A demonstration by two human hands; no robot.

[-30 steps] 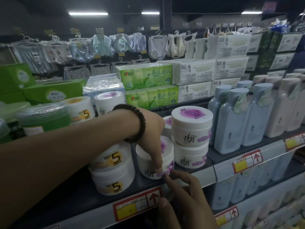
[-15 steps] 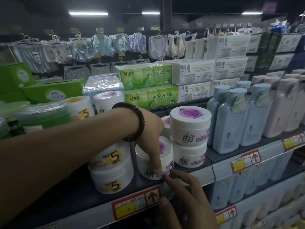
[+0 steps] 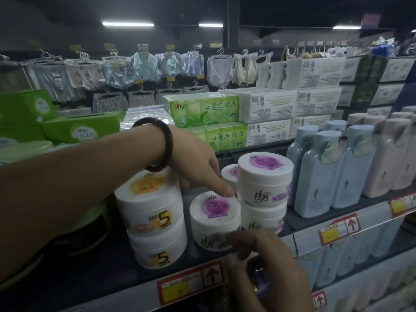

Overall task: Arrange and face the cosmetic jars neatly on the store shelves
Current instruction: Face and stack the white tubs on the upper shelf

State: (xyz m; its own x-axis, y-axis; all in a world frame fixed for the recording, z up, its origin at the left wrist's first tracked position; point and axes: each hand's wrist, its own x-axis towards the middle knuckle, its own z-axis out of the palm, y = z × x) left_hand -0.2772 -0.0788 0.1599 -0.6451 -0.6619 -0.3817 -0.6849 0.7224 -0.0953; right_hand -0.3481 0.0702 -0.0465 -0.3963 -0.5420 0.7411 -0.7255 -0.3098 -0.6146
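A white jar with a purple "3" lid stands alone at the front of the dark shelf. My left hand hovers over it, one fingertip touching the back rim of the lid. My right hand reaches up from below, and its fingertips touch the jar's lower front right, covering part of the label. To the right is a stack of two matching purple jars, with another behind it. To the left is a stack of two white jars marked "5".
Pale blue and pink bottles fill the shelf to the right. Green tissue packs and white packs lie behind. Green-lidded tubs sit at the far left. Red and yellow price tags line the shelf rail.
My left hand has lifted off the single purple jar, so its lid shows and only a fingertip touches the rim. My right hand's fingers have moved further onto the jar's front.
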